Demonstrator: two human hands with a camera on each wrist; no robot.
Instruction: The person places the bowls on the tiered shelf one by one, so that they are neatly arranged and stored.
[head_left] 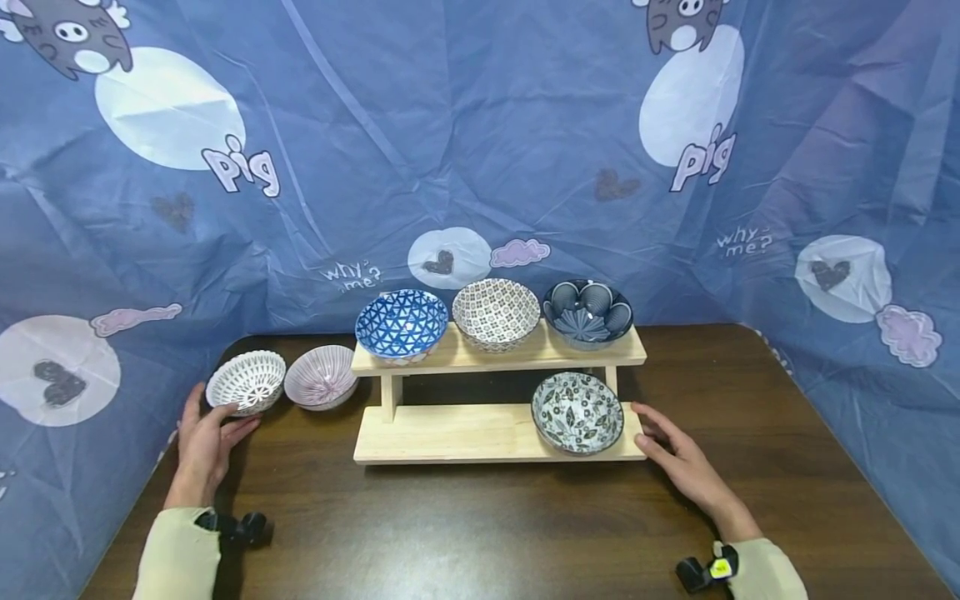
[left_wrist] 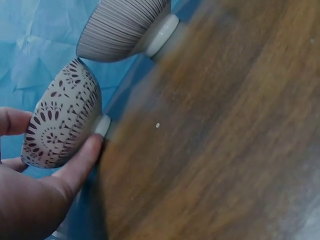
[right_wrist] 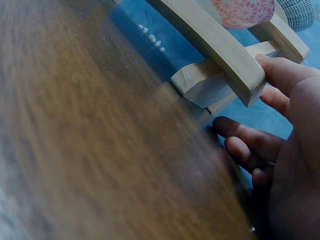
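Observation:
At the table's left, my left hand (head_left: 204, 450) grips a white bowl (head_left: 247, 382) with a dark petal pattern. In the left wrist view, one digit of the left hand (left_wrist: 35, 200) reaches to the foot of this bowl (left_wrist: 62, 120), and other fingers are at its rim side. Whether its foot touches the table is hard to tell. A purple-striped bowl (head_left: 321, 377) sits just right of it. My right hand (head_left: 686, 462) touches the right end of the two-tier wooden stand (head_left: 450, 433) with its fingertips; its lower fingers hang loosely bent in the right wrist view.
On the stand's upper shelf are a blue triangle-patterned bowl (head_left: 402, 323), a brown-patterned white bowl (head_left: 496, 313) and a dark blue bowl (head_left: 588, 314). A leaf-patterned bowl (head_left: 577, 413) sits right on the lower shelf. Blue printed cloth (head_left: 480, 150) surrounds the brown table (head_left: 450, 533).

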